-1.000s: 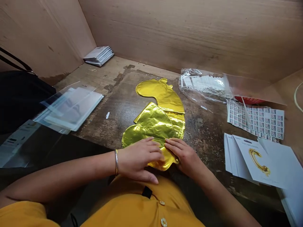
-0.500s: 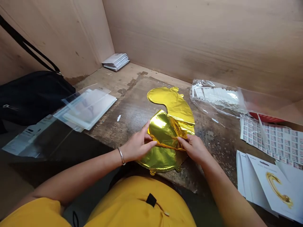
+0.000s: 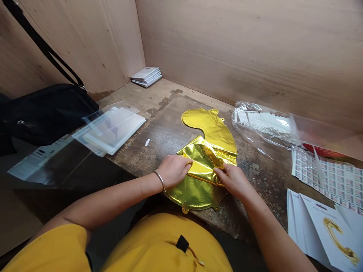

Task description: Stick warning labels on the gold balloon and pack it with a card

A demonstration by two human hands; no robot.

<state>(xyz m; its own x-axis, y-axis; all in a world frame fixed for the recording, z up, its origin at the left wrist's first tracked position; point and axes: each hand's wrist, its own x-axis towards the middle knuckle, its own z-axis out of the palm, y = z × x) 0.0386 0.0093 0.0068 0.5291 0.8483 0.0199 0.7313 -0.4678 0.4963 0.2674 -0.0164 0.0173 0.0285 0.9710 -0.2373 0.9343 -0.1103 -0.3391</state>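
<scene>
A flat gold foil balloon (image 3: pixel 219 132), curved in outline, lies on the worn wooden table (image 3: pixel 167 121). Its middle is folded over itself into a shiny flap. My left hand (image 3: pixel 174 170), with a bangle at the wrist, is closed with thumb and fingers pinching the flap's left edge. On the right side of the fold, my right hand (image 3: pixel 234 179) grips the foil between thumb and fingers. The balloon's rounded near end, with small tabs, sticks out below the fold toward my body. Its far end curls left at the back.
Clear plastic sleeves (image 3: pixel 113 130) lie at left beside a black bag (image 3: pixel 51 113). A stack of white packets (image 3: pixel 146 76) sits in the back corner. At right are a clear bag of white strips (image 3: pixel 263 122), sticker sheets (image 3: pixel 326 175) and white printed cards (image 3: pixel 320 226).
My left hand has gone from spread fingers at the flap's left side to a closed pinch on its edge. The flap lies flatter. The whole view has shifted slightly.
</scene>
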